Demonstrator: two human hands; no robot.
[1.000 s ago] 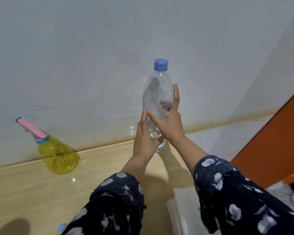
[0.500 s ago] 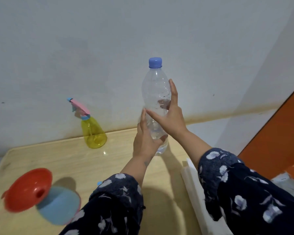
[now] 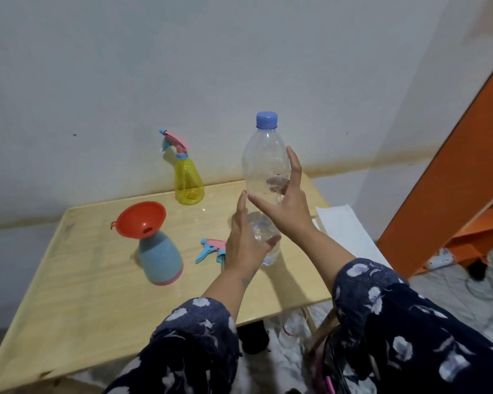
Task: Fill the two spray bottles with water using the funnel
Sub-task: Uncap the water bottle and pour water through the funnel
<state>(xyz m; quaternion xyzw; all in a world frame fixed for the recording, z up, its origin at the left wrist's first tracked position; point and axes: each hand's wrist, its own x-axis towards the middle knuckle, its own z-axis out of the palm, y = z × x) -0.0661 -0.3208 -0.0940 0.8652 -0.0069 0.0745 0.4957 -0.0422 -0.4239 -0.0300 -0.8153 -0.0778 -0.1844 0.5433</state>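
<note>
A clear water bottle (image 3: 264,155) with a blue cap stands upright near the table's right side, a little water in its bottom. My left hand (image 3: 244,243) wraps its lower part. My right hand (image 3: 286,206) grips its middle, thumb across the front and fingers up the right side. A red funnel (image 3: 141,220) sits tilted in the neck of the blue spray bottle (image 3: 161,258), left of my hands. That bottle's pink-and-blue spray head (image 3: 209,247) lies on the table beside my left hand. The yellow spray bottle (image 3: 188,180), with its head on, stands at the back by the wall.
The wooden table (image 3: 83,302) is pushed against a white wall. A white folded cloth or board (image 3: 345,226) lies off its right edge. An orange piece of furniture (image 3: 450,172) stands to the right, with cables on the floor (image 3: 484,285) below it.
The view has pulled back and tilted down, bringing the blue spray bottle, the funnel and the loose spray head fully into sight. Both hands stay on the water bottle in much the same grip.
</note>
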